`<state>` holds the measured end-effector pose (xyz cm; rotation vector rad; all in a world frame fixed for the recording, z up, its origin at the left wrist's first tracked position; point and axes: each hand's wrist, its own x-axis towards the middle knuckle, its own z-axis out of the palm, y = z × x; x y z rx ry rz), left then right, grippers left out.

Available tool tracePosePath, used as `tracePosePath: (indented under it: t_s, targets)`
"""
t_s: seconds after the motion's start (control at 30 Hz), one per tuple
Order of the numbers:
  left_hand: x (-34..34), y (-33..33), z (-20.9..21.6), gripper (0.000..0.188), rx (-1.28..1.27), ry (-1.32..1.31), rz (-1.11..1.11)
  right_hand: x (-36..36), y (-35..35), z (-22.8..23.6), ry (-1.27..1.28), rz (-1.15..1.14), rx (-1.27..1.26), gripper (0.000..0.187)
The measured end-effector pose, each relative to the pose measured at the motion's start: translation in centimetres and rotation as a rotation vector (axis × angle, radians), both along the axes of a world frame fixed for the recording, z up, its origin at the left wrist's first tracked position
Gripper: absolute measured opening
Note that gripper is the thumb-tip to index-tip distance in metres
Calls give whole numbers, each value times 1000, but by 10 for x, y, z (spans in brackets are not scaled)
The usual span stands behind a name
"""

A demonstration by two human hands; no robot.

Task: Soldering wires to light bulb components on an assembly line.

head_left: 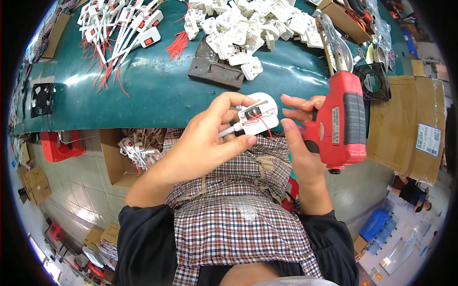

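My left hand (205,133) is closed around a white plastic switch housing (261,125) with a white stem, held over the table's front edge. Thin red wires and a dark part lie in its open side. A round white piece (268,101) shows just behind it. To the right, my right hand (303,138) has its fingers apart, thumb and fingertips short of the housing. A red and grey gun-shaped tool (336,121) with a trigger stands upright beside that hand and hides part of it. Nothing shows between the right fingers.
White plastic parts (257,26) are heaped at the back of the green table (157,95), beside a dark metal block (214,66). Wired switches (129,35) lie far left. Small fans (42,100) sit at both sides. A cardboard box (114,157) of parts stands below.
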<state>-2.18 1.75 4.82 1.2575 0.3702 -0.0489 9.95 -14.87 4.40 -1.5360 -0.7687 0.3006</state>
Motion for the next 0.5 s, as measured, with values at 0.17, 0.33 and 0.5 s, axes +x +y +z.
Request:
tracePosePath:
  t_s: [0.17,0.33,0.5]
  targets:
    - [1,-8,3,48,102,14,12,9,0,-3,-318,75,-134,51]
    - [2,-17,-15,45,281,-39,121,2,1,-9,-249,40,-130,49]
    - [9,-23,-14,37,692,-71,161,0,1,-12,-167,37,-107,49]
